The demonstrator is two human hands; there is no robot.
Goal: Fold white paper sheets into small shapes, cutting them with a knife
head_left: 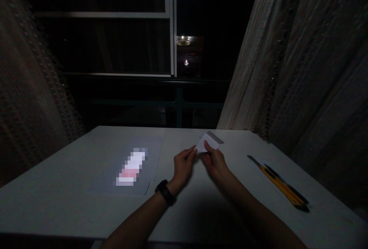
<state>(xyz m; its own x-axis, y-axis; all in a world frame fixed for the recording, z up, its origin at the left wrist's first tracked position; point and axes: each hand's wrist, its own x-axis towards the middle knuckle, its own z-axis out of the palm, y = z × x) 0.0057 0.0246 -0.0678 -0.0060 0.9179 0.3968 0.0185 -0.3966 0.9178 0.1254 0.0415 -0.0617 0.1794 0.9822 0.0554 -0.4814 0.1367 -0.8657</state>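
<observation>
A small folded piece of white paper [209, 141] is held up just above the table, tilted, with a greyer flap along its far edge. My left hand [183, 166], below a wrist with a dark band, pinches the paper's near left corner. My right hand [214, 159] grips its near right side, thumb lying on top and the other fingers underneath. Both hands are close together over the middle of the table.
On the white table [57, 180], white sheets [155, 161] lie at left, with a bright blurred-out phone-like screen [133, 166] on them. At right rest a yellow utility knife [280, 185] and a dark pen [287, 185]. Curtains [247, 57] hang beside a dark window.
</observation>
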